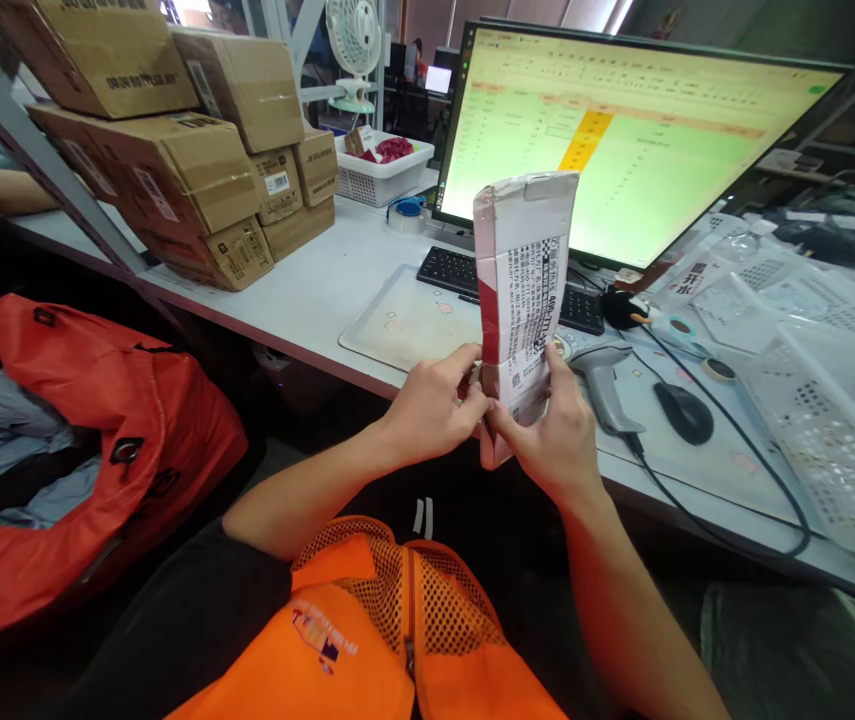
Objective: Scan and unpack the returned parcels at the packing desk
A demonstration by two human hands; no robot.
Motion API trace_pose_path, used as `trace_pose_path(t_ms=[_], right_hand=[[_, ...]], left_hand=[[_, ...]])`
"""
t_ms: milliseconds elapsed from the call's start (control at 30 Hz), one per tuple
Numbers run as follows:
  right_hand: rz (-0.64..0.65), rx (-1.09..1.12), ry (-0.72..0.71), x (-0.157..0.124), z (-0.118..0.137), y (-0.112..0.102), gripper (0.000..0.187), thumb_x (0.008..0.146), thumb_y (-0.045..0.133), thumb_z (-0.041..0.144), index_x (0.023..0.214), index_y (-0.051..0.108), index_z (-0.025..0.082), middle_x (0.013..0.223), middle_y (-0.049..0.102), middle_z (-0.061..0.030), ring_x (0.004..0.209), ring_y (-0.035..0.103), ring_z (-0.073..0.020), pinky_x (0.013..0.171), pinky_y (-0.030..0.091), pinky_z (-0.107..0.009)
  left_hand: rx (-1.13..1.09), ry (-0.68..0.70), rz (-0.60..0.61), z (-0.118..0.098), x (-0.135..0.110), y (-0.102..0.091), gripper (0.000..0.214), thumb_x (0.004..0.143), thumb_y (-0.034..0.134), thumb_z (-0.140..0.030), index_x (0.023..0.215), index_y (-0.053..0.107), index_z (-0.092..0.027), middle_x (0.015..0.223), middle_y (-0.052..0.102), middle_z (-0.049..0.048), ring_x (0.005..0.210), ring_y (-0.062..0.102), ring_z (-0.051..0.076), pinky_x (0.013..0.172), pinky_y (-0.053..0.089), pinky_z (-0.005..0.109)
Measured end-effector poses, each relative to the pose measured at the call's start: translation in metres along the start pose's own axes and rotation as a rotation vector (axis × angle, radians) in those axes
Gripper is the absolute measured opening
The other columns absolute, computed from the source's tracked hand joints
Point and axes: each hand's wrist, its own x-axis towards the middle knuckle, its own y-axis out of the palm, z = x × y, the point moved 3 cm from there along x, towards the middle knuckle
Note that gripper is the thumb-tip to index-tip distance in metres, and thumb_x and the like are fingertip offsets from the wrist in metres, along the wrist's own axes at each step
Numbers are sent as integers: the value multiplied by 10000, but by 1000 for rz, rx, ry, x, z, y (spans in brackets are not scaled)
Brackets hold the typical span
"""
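A slim white and red cardboard box [524,250] with printed text on its side stands upright in front of me, just over the desk's front edge. My right hand [558,430] grips its lower part, thumb in front and fingers along the right side. At its lower left edge, my left hand [438,400] has its fingertips pinched together against the box; whether they hold a small piece of it is hidden. Behind the box are a black keyboard [448,270] and a lit monitor [629,140]. A grey barcode scanner [608,390] lies right of my right hand.
Stacked brown cartons [194,170] stand on the desk at left, near a white basket [386,180]. A black mouse [683,412], a cable and clear plastic packaging [832,390] lie at right. A large red bag [172,420] sits open at lower left.
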Motion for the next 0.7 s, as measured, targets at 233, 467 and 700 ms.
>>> trace_pose_path(t_ms=[233,467,700], right_hand=[[-14,56,26,6,1,10,909,838,667,644,1552,476,113,1415,632,-219,1186,670,-377,1005,575,-546],[4,332,204,9,0,-8,553,835,624,514,1219,721,127,1059,759,-136,902,722,-315,828,623,-478],[-28,712,314,39,-11,14,444,864,615,479,1191,643,180,1182,738,-128,1064,714,-300,901,616,-462]], left_hand=[[239,-36,-75,-2,0,11,229,857,578,-171,1081,609,-211,847,671,28,722,617,196,698,470,307],[162,-109,-170,19,12,-8,329,869,531,-99,1171,603,-206,892,723,41,795,690,211,782,533,340],[-248,-94,-63,36,21,17,460,977,624,-395,1383,525,-203,1426,639,149,1317,622,280,1047,548,414]])
